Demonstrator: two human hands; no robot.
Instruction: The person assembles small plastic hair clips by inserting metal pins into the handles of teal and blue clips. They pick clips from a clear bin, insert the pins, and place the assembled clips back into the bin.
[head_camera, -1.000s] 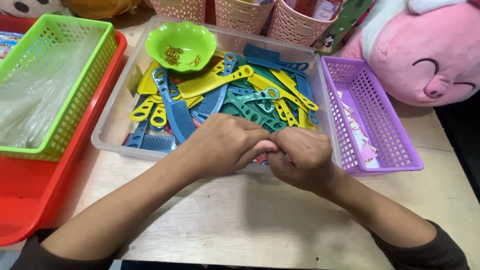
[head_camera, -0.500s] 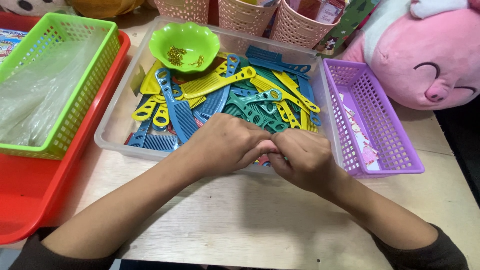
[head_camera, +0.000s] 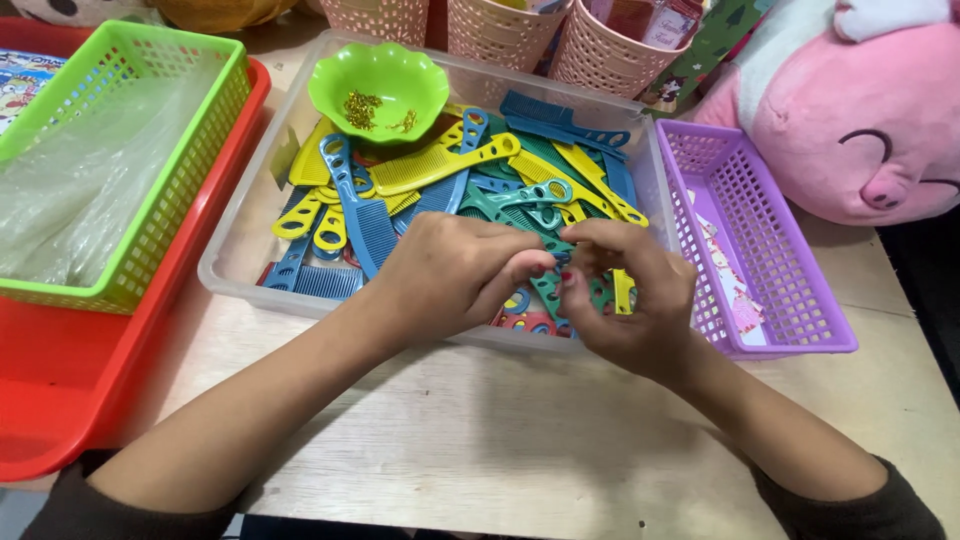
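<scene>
Both hands parted slightly, left hand (head_camera: 455, 275) and right hand (head_camera: 625, 290) grips unclear, 1 clear bin (head_camera: 232, 262), 1 green bowl (head_camera: 378, 88)

Even, soft overhead light; faint shadows under the forearms on the table (head_camera: 480, 440); sharp focus, slight edge distortion.

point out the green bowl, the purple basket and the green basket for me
green bowl (head_camera: 400, 75): head view, on the bare inner wall right of the gold bits.
purple basket (head_camera: 790, 235): head view, on its far side wall.
green basket (head_camera: 165, 215): head view, on the lattice wall facing the clear bin.
</scene>
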